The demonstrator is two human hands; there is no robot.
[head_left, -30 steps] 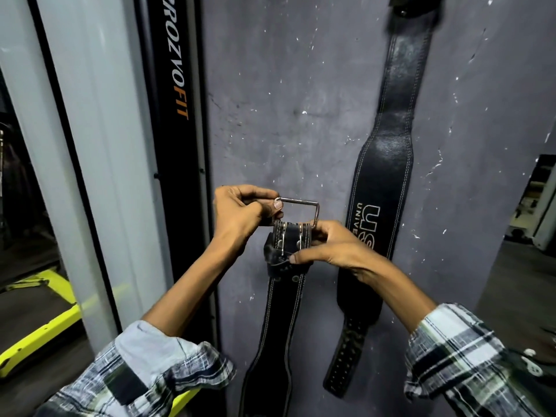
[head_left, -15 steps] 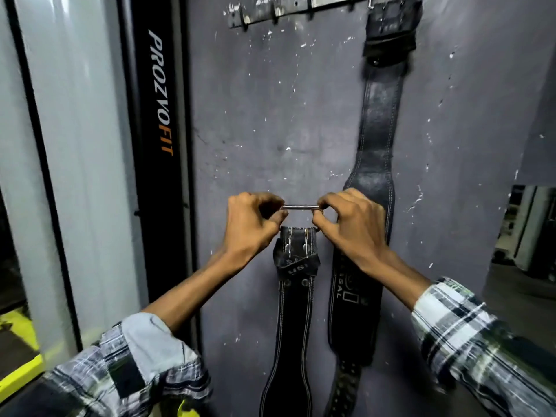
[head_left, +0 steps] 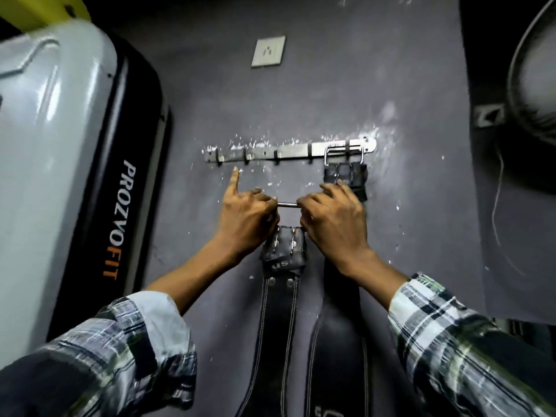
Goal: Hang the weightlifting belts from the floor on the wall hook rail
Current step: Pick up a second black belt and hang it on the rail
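A black leather weightlifting belt point(head_left: 278, 311) hangs down from its metal buckle point(head_left: 287, 205), which I hold up against the grey wall. My left hand point(head_left: 246, 221) grips the buckle's left end, with its index finger stretched up toward the rail. My right hand point(head_left: 334, 221) grips the buckle's right end. The steel hook rail point(head_left: 264, 153) runs across the wall a little above the buckle. A second black belt point(head_left: 346, 179) hangs by its buckle from the rail's right-hand hooks, partly behind my right hand.
A tall grey and black gym machine point(head_left: 75, 176) marked PROZVOFIT stands close on the left. A wall switch plate point(head_left: 268, 51) sits above the rail. A fan point(head_left: 532, 82) with a trailing cord is mounted at the right. Several hooks at the rail's left and middle are bare.
Both hands have lifted the buckle and belt up the wall toward the rail. My view has tilted up, bringing the whole rail into sight. My left index finger has stretched out.
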